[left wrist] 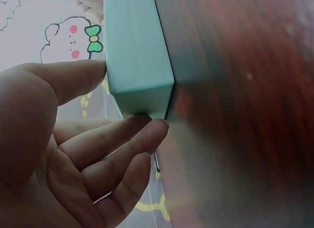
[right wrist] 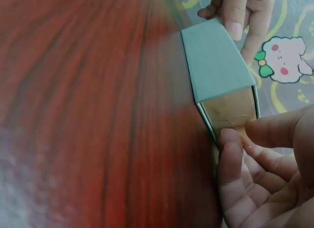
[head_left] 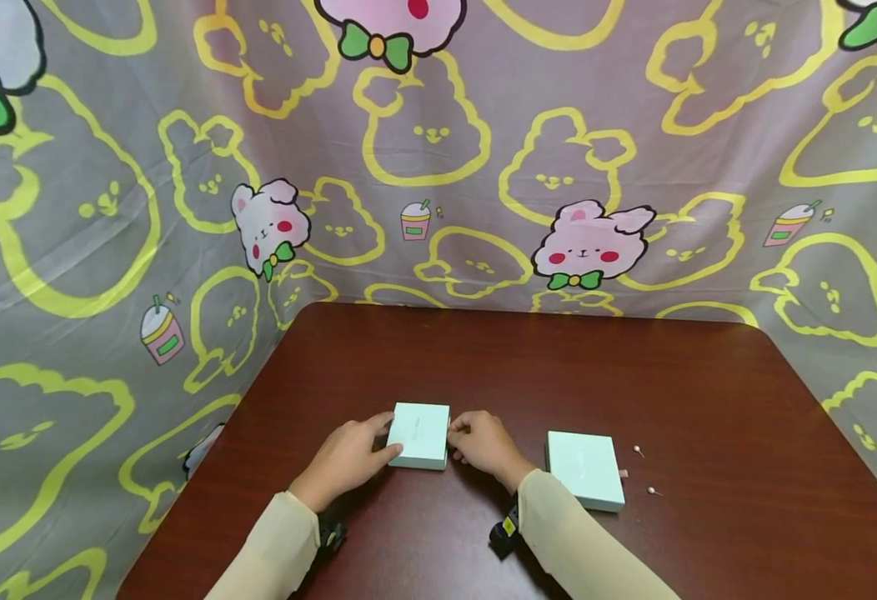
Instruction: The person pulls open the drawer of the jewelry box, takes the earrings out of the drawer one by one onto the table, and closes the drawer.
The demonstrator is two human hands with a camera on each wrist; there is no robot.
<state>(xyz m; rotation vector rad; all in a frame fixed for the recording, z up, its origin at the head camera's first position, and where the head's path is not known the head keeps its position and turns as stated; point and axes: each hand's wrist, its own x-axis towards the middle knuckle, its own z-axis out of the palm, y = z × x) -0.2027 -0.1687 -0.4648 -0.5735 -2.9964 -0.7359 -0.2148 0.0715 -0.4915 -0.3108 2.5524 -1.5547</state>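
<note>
A mint-green drawer box [head_left: 419, 436] lies flat on the brown table. My left hand [head_left: 350, 457] holds its left end, the thumb at the near corner and the index finger at the far one. In the left wrist view the thumb touches the box's top edge [left wrist: 132, 41] while other fingers rest against its end. At the opposite end my right hand [head_left: 486, 446] pinches a small pull tab, mostly hidden by the fingertips. The right wrist view shows the tan drawer front [right wrist: 229, 107] inside the green sleeve [right wrist: 216, 61].
A second mint-green box [head_left: 585, 470] lies to the right, with a pinkish tab [head_left: 623, 473] sticking out of its right side. Beyond it are two small white-headed pins or studs, one farther [head_left: 638, 450] and one nearer [head_left: 652, 490]. A patterned curtain [head_left: 438, 200] surrounds the table [head_left: 528, 358].
</note>
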